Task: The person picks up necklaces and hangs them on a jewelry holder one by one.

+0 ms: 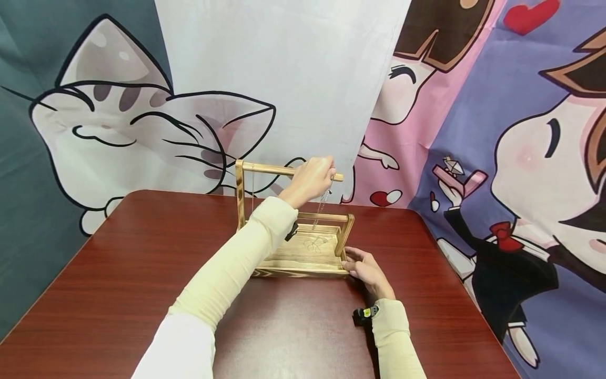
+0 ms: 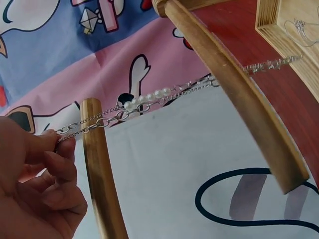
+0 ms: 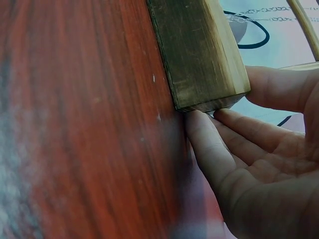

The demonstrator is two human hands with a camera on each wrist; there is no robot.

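Note:
A wooden jewelry stand (image 1: 240,195) with an upper bar, a lower bar and a shallow tray (image 1: 284,266) stands on the table. My left hand (image 1: 312,176) is raised near the free end of the upper bar (image 1: 270,169). Its thumb and fingers pinch a silver chain necklace (image 2: 149,97) with pearl beads, stretched past both bars in the left wrist view. Low at the tray's right end, my right hand (image 1: 366,268) grips the corner, the wood (image 3: 209,59) lying between its digits in the right wrist view.
A thin chain (image 1: 316,243) lies loosely inside the tray. Another fine chain (image 1: 253,189) hangs from the upper bar near the tall left post. The reddish-brown table (image 1: 165,252) surrounds the stand, and a cartoon-printed cloth (image 1: 284,63) hangs behind it.

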